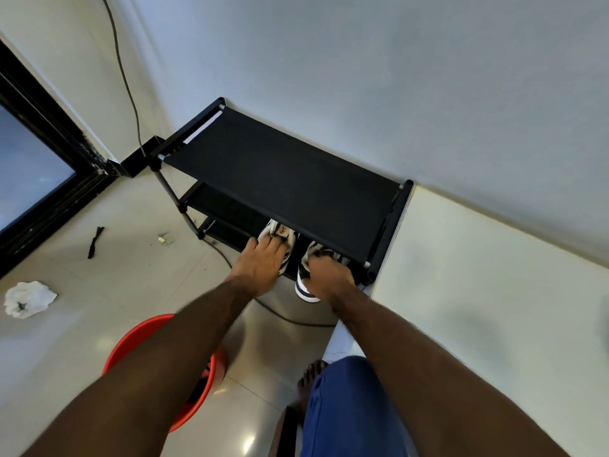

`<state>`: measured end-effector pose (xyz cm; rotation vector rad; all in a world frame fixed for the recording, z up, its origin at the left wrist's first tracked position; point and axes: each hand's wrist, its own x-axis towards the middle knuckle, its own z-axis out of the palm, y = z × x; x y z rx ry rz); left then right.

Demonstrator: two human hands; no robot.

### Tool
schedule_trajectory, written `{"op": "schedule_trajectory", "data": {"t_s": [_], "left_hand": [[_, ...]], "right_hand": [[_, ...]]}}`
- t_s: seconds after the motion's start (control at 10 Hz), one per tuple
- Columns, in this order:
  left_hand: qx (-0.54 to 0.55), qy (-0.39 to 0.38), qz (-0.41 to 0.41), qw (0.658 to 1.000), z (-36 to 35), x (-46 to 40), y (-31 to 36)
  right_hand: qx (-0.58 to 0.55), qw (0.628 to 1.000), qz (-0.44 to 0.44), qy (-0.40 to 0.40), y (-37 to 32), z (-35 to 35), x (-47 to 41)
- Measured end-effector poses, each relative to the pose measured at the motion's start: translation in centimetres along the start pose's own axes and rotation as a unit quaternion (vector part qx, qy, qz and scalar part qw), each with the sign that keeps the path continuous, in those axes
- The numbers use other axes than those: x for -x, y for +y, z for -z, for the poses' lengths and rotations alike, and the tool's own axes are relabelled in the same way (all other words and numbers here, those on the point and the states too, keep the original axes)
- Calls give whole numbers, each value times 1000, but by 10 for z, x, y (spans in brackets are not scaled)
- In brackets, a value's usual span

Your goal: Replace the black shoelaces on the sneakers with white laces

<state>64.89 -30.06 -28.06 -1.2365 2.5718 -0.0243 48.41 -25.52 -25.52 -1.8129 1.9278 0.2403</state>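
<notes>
Currently both sneakers sit on a lower shelf of the black shoe rack (283, 173). Left hand (263, 262) grasps the left sneaker (278, 233); right hand (328, 275) clenches the right sneaker (306, 285). Recommend drawing both straight out, clear of the rack's top shelf.
</notes>
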Motion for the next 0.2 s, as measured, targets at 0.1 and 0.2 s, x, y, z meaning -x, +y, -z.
{"op": "schedule_trajectory", "data": {"t_s": [0.1, 0.2], "left_hand": [[-27, 0, -19, 999, 29, 25, 10], [-51, 17, -19, 998, 56, 37, 13]], "right_hand": [[0, 1000, 24, 20, 3, 23, 32], [6, 999, 19, 45, 7, 39, 59]]}}
